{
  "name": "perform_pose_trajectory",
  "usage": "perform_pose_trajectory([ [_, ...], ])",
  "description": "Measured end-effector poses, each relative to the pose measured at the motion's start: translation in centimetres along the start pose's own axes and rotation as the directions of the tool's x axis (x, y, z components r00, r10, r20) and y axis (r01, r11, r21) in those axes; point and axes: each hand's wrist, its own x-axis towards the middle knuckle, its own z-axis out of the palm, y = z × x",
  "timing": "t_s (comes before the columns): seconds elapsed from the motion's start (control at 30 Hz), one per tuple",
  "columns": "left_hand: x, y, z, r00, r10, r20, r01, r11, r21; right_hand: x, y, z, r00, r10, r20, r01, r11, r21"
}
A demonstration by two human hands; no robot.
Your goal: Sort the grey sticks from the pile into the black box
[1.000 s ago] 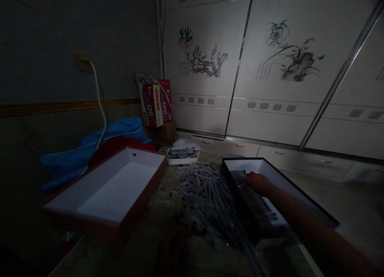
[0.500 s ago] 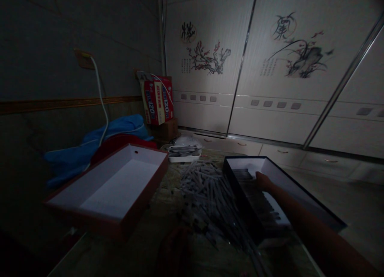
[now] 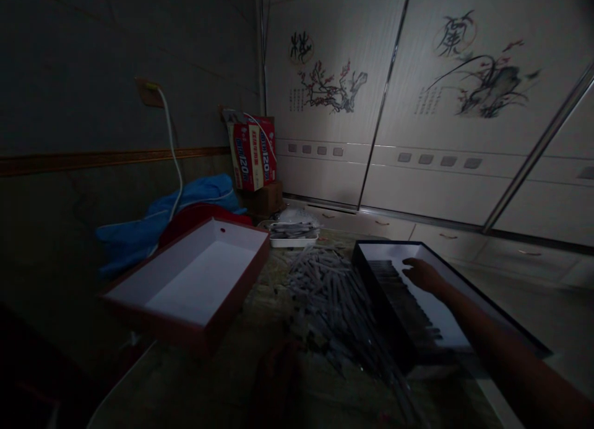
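My right hand (image 3: 423,275) reaches into a dark-edged box (image 3: 445,302) with a white inside. Its fingers look slightly apart, with nothing visible between them. Beside it, a row of dark pen-like sticks (image 3: 403,296) lies side by side along the left wall of that box. To the left, a heap of loose grey, pen-like sticks (image 3: 331,286) spreads over the table (image 3: 223,379). My left hand (image 3: 278,367) rests low in deep shadow, near the heap's front edge; its fingers are too dark to make out.
An open red-brown box (image 3: 185,280) with a white inside stands on the left. Behind the heap is a white tray (image 3: 294,242) of similar sticks. A blue cloth (image 3: 204,194), a white cable (image 3: 172,150) and a red carton (image 3: 253,153) sit farther back, before sliding doors (image 3: 325,178).
My right hand has lifted off the row of sticks and shifted right over the box's white floor, its fingers now apart. The view has turned slightly left.
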Motion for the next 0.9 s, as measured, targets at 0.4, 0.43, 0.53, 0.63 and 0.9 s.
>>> perform_pose_trajectory([
  [0.4,-0.5,0.4,0.3,1.0,0.004,-0.01,-0.005,0.997,-0.076,-19.1,-11.8,-1.5,0.963,-0.266,0.038,0.243,0.924,0.296],
  [0.43,-0.4,0.3,0.3,1.0,0.016,-0.009,-0.016,0.998,-0.068,-20.0,-12.1,-0.2,0.964,-0.252,0.085,0.224,0.941,0.254],
  [0.53,-0.3,-0.1,0.3,0.999,0.032,-0.004,-0.032,0.998,-0.051,-20.9,-12.6,3.1,0.983,-0.158,0.097,0.155,0.987,0.042],
  [0.63,-0.2,-0.4,0.3,0.999,0.032,0.019,-0.031,0.998,-0.054,-20.6,-12.8,4.6,0.988,-0.148,0.047,0.153,0.979,-0.136],
  [0.9,-0.4,-0.2,0.2,0.998,0.049,0.049,-0.05,0.998,0.026,-19.5,-13.2,4.9,0.985,-0.166,0.049,0.173,0.938,-0.302],
])
